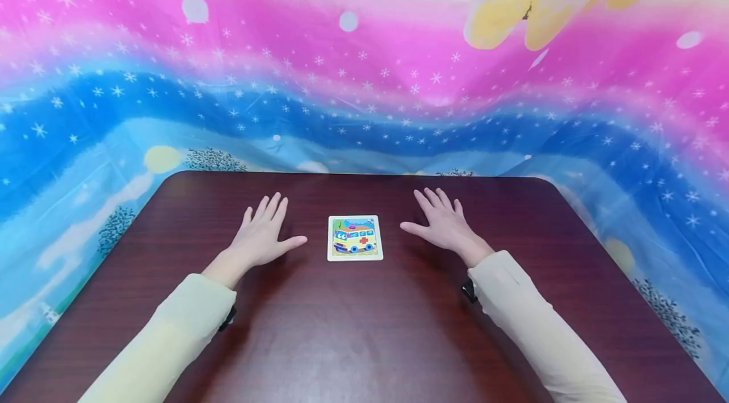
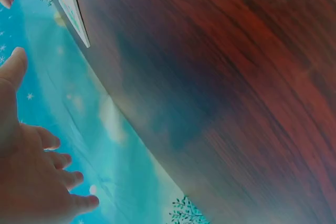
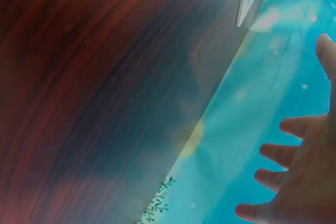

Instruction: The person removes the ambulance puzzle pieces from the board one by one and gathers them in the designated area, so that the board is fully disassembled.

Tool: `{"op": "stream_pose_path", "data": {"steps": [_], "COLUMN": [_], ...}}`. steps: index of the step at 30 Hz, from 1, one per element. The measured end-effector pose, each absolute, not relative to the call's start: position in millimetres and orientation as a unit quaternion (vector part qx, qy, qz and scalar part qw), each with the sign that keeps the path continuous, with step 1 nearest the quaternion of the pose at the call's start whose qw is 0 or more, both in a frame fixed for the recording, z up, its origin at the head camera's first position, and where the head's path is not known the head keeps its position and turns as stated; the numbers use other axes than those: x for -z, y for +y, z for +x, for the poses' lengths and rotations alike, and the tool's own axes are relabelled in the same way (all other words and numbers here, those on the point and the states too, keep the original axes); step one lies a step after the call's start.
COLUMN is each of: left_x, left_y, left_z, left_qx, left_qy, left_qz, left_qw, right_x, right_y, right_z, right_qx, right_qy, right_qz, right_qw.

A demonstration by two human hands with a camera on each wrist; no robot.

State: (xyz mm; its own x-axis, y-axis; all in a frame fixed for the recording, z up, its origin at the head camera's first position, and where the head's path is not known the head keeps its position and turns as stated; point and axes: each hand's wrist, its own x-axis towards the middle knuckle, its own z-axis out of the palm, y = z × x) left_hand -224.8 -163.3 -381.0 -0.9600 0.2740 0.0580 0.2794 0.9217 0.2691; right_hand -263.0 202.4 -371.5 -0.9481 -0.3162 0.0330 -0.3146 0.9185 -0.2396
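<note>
- One square picture card [image 1: 355, 238] is seen lying flat on the dark wood-look table [image 1: 353, 333], roughly midway between the two hands, with a cartoon ambulance printed on it and a pale border all round.
- Nothing's being held right now. The left hand [image 1: 257, 240] is held out palm down with the fingers spread, thumb pointed in at the card but not touching it.
- Same deal on the other side: the right hand [image 1: 444, 226] is spread too, thumb turned inward, card left untouched.
- Handling-wise, it'd be judged light and fairly stiff, since it's lying flat with no curl to be seen. Some sliding would be expected on a tabletop that smooth.
- Doesn't look fragile as such, though corners could probably get dinged and the printed face could be scuffed if it's dragged around.
- Best hold, in all fairness: the left and right edges, pinched by thumb and fingertips, so the picture isn't pressed on. A flat edge like that might be fiddly to get under.
- Only a slim slice of the card is caught by each wrist camera, so its thickness can't really be called from there.
- Behind the table, a pink and blue backdrop [image 1: 364, 90] printed with snowflakes is hung.
</note>
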Motion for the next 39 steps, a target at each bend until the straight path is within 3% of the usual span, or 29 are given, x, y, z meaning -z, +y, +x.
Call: {"op": "stream_pose_path", "data": {"steps": [24, 32, 39], "left_x": [395.8, 402.5, 402.9], "left_y": [-115.4, -109.4, -104.9], "left_z": [-244.0, -247.4, -247.5], "left_qx": [0.096, 0.094, 0.078], "left_qy": [-0.965, -0.954, -0.952], "left_qz": [-0.236, -0.263, -0.265], "left_qw": [-0.058, -0.106, -0.132], "right_x": [388.3, 396.3, 394.2], "right_y": [163.2, 153.5, 151.0], "right_z": [-274.6, -275.3, -274.0], "right_qx": [0.116, 0.089, 0.086], "right_qy": [0.957, 0.951, 0.946], "right_qz": [-0.249, -0.257, -0.267], "right_qw": [0.093, 0.149, 0.163]}}
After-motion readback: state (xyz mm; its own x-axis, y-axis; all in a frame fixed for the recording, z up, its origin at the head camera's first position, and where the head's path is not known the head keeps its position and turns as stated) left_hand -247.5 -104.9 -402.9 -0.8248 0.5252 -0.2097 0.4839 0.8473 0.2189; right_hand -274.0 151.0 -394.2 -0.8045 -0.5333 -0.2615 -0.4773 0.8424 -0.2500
